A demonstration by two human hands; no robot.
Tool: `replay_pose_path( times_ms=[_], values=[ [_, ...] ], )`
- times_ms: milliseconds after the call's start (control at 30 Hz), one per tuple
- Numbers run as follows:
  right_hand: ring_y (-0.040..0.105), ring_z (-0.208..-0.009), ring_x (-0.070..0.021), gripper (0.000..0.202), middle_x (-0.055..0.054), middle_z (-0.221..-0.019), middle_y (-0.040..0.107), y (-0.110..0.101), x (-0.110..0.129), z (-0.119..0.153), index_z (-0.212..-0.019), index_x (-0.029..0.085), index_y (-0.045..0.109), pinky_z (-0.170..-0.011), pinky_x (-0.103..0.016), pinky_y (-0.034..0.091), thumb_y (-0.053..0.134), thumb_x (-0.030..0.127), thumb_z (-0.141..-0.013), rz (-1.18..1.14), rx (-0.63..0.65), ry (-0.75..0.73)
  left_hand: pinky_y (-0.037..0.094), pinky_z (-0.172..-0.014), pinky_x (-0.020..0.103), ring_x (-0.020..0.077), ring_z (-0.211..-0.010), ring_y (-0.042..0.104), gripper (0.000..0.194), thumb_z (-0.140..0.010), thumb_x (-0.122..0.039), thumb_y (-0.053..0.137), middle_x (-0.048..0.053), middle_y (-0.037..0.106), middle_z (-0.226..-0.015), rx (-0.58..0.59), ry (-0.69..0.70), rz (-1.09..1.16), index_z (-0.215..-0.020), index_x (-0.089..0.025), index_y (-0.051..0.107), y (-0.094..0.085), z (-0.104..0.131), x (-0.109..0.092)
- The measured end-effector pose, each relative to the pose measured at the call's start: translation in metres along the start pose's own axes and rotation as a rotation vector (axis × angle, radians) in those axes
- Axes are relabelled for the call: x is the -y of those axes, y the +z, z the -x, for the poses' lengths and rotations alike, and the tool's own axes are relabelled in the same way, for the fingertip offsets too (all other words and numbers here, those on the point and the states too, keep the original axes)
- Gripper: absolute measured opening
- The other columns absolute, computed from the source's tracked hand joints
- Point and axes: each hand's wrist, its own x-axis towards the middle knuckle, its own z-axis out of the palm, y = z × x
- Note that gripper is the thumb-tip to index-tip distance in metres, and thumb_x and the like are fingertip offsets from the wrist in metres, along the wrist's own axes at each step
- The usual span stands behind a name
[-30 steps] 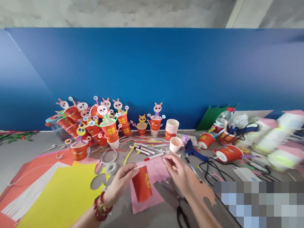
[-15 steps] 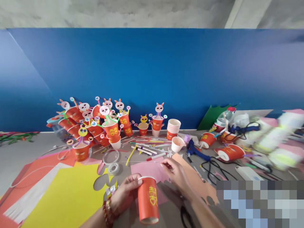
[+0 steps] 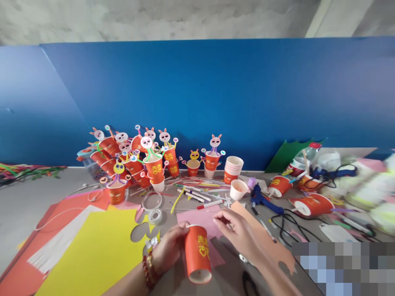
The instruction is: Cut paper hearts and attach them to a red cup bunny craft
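Observation:
My left hand (image 3: 171, 244) is closed round the rim end of a red paper cup (image 3: 197, 253) with yellow characters. The cup tilts, its white base facing down toward me. To the right of the cup is my right hand (image 3: 236, 230), over pink paper (image 3: 212, 220). Its thumb and forefinger come together in a pinch; anything between them is too small to make out. A pair of scissors (image 3: 248, 283) lies partly hidden below my right forearm.
Decorated cups (image 3: 154, 164) crowd the back left. Yellow paper (image 3: 89, 250) and tape rolls (image 3: 155, 216) lie left. Markers (image 3: 194, 195), a cup stack (image 3: 233, 168) and a white cup (image 3: 238, 190) stand centrally. A blue glue gun (image 3: 263, 199) with black cord lies right.
The view has swung slightly left, so everything appears further right. The cup's base has tipped up a little and turned in my left hand. My right hand stays beside it, still pinched.

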Motion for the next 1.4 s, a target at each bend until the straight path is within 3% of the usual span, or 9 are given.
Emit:
replay_pose_path(
  times_ms=[267, 600, 733, 867, 967, 1133, 1233, 1400],
  values=[
    [0.063, -0.078, -0.0167, 0.009, -0.001, -0.090, 0.069, -0.007, 0.032, -0.015, -0.086, 0.022, 0.063, -0.069, -0.025, 0.046, 0.056, 0.022, -0.091, 0.136, 0.140, -0.077, 0.037, -0.059, 0.025, 0.0121, -0.054, 0.053, 0.023, -0.065, -0.028, 0.083, 0.001, 0.059, -0.057, 0.154, -0.109, -0.047, -0.065, -0.013, 0.065, -0.004, 0.009, 0.000],
    [0.065, -0.078, -0.0168, 0.009, -0.003, -0.093, 0.070, -0.003, 0.028, -0.039, -0.088, 0.021, 0.066, -0.068, -0.025, 0.047, 0.057, 0.019, -0.087, 0.113, 0.230, -0.126, 0.038, -0.057, 0.025, 0.0116, -0.052, 0.052, 0.024, -0.060, -0.027, 0.084, 0.001, 0.059, -0.054, 0.126, -0.095, -0.052, -0.061, -0.013, 0.064, 0.001, 0.012, -0.003],
    [0.065, -0.078, -0.0171, 0.010, -0.004, -0.093, 0.070, -0.005, 0.026, -0.030, -0.089, 0.021, 0.066, -0.069, -0.025, 0.047, 0.056, 0.020, -0.088, 0.143, 0.216, -0.098, 0.038, -0.057, 0.025, 0.0121, -0.053, 0.052, 0.027, -0.063, -0.029, 0.082, 0.000, 0.056, -0.055, 0.115, -0.073, -0.024, -0.061, -0.015, 0.059, -0.002, 0.011, -0.005],
    [0.066, -0.077, -0.0183, 0.017, -0.004, -0.089, 0.072, -0.006, 0.009, -0.011, -0.090, 0.020, 0.069, -0.067, -0.025, 0.045, 0.056, 0.030, -0.093, 0.228, 0.280, -0.078, 0.041, -0.059, 0.025, 0.0136, -0.055, 0.056, 0.026, -0.065, -0.028, 0.081, -0.001, 0.057, -0.058, 0.083, -0.053, 0.038, -0.065, -0.016, 0.057, -0.006, 0.010, -0.006],
    [0.067, -0.079, -0.0192, 0.016, -0.003, -0.091, 0.073, -0.025, -0.011, 0.001, -0.093, 0.022, 0.070, -0.069, -0.026, 0.045, 0.056, 0.029, -0.092, 0.288, 0.245, -0.028, 0.047, -0.064, 0.030, 0.0175, -0.062, 0.062, 0.023, -0.068, -0.027, 0.079, 0.001, 0.062, -0.065, 0.076, -0.068, 0.080, -0.071, -0.017, 0.058, -0.007, 0.010, -0.009],
    [0.067, -0.079, -0.0223, 0.018, -0.004, -0.087, 0.073, -0.080, -0.037, 0.015, -0.085, 0.022, 0.067, -0.066, -0.029, 0.043, 0.049, 0.025, -0.089, 0.530, -0.079, 0.170, 0.049, -0.066, 0.032, 0.0177, -0.064, 0.063, 0.023, -0.071, -0.027, 0.078, 0.001, 0.064, -0.067, 0.019, -0.063, 0.100, -0.072, -0.018, 0.058, -0.005, 0.013, -0.013],
    [0.067, -0.072, -0.0213, 0.016, -0.002, -0.082, 0.073, -0.096, -0.045, 0.023, -0.080, 0.024, 0.065, -0.062, -0.028, 0.041, 0.051, 0.026, -0.086, 0.580, -0.064, 0.227, 0.050, -0.066, 0.033, 0.0181, -0.065, 0.064, 0.025, -0.069, -0.027, 0.080, 0.002, 0.065, -0.069, -0.003, -0.077, 0.084, -0.072, -0.017, 0.058, -0.002, 0.014, -0.014],
    [0.069, -0.071, -0.0214, 0.014, 0.000, -0.077, 0.074, -0.096, -0.050, 0.034, -0.081, 0.026, 0.066, -0.059, -0.027, 0.041, 0.053, 0.028, -0.085, 0.568, -0.024, 0.281, 0.049, -0.063, 0.031, 0.0165, -0.062, 0.062, 0.028, -0.069, -0.029, 0.081, 0.000, 0.062, -0.065, -0.006, -0.049, 0.050, -0.069, -0.017, 0.056, -0.001, 0.013, -0.014]
  ],
)
